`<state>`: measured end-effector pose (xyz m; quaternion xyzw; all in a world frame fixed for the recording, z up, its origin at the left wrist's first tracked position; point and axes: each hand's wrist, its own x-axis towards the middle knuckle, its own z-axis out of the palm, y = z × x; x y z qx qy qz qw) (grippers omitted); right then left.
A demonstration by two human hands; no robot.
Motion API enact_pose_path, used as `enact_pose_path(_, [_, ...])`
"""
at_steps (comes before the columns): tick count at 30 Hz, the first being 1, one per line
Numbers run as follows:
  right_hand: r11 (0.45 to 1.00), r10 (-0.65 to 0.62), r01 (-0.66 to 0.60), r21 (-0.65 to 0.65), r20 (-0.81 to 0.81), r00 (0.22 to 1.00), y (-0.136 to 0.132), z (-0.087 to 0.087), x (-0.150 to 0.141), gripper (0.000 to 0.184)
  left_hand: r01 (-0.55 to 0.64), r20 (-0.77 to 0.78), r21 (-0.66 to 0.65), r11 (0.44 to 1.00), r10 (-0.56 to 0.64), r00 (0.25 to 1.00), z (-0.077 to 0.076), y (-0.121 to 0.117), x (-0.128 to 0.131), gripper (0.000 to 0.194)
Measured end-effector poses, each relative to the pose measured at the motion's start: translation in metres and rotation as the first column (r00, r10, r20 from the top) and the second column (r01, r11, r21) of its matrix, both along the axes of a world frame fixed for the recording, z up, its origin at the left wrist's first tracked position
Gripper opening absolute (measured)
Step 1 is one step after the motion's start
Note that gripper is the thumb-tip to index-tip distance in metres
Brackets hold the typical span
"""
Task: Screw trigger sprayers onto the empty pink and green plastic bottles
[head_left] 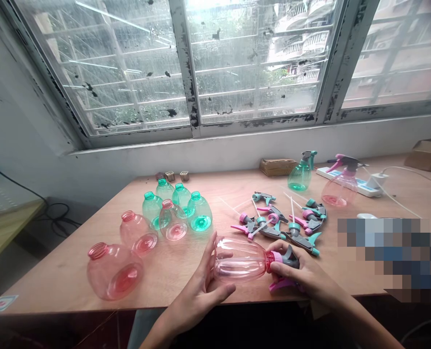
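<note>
A clear pink bottle lies sideways above the front edge of the table, its neck to the right. My left hand cups its base, thumb below and fingers behind the plastic. At the neck, my right hand is closed round the pink collar of a grey-and-pink spray head. The head sits against the bottle's mouth; whether it is fully screwed on I cannot tell. Just beyond my right hand lies a pile of loose spray heads with white tubes, some pink, some green.
Three open pink bottles and several open green bottles stand at the left. Behind the pile are a green spray bottle, a pink spray bottle, a power strip with a cable, and a cardboard box.
</note>
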<state>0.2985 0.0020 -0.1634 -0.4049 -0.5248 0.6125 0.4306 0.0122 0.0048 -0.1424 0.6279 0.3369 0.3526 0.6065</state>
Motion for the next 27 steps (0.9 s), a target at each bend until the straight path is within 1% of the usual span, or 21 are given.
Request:
enact_pose_path(3, [1.000,-0.001,0.001,-0.014,-0.007,1.000,-0.001,0.001,0.000,0.041,-0.005,-0.014,0.013,1.000,0.005,1.000,-0.002,0.000,0.000,0.105])
enact_pose_path(9, [1.000,-0.005,0.005,0.002,0.006,1.000,-0.002,0.003,0.000,0.043,-0.027,0.044,-0.060,0.998,0.029,0.999,-0.005,0.002,0.001,0.121])
enact_pose_path(13, [1.000,-0.010,0.010,0.004,0.009,1.000,-0.001,0.003,-0.001,0.043,-0.030,0.034,-0.092,0.995,0.033,0.999,-0.003,0.003,0.003,0.113])
enact_pose_path(16, [1.000,-0.012,0.012,0.005,-0.005,1.000,-0.001,0.003,-0.001,0.043,-0.047,0.037,-0.074,0.996,0.050,0.998,0.002,0.002,0.005,0.107])
enact_pose_path(18, [1.000,-0.017,0.017,0.007,-0.016,1.000,-0.001,0.003,-0.001,0.042,-0.050,0.043,-0.057,0.997,0.053,0.998,0.004,0.001,0.006,0.107])
enact_pose_path(22, [0.999,-0.038,0.038,0.022,-0.018,0.999,0.000,0.004,-0.001,0.042,-0.048,0.046,-0.048,0.998,0.050,0.998,0.005,-0.001,0.006,0.110])
enact_pose_path(27, [0.999,-0.040,0.040,0.007,-0.003,0.999,0.000,0.003,0.000,0.044,-0.042,0.041,0.016,0.999,0.041,0.998,0.000,-0.001,0.003,0.120])
